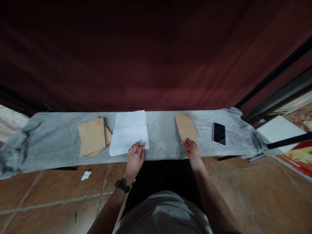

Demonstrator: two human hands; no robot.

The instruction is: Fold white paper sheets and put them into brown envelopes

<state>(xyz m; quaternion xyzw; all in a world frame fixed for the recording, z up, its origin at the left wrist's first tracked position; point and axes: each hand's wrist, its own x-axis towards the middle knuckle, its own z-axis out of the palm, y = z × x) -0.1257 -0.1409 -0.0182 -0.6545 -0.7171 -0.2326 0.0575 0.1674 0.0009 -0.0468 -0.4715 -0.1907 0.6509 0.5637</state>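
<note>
My left hand (136, 155) lies over the near right corner of a stack of white paper sheets (129, 130). Its fingers are a little bent and apart, touching the top sheet. A dark watch (122, 186) is on that wrist. With the thumb and fingers of my right hand (190, 149) I pinch the near edge of a small brown envelope (186, 127). The envelope's near left side seems slightly raised off the cloth, with a shadow beside it. Left of the paper sits a pile of brown envelopes (94, 136), loosely stacked and askew.
Grey cloth (161, 130) covers the narrow table. A phone (219, 133) in a light purple case lies on the right. Behind hangs a dark red curtain (146, 71). Black metal bars (275, 71) and a white board (280, 131) stand at far right. Crumpled white paper (86, 175) is on the tiled floor.
</note>
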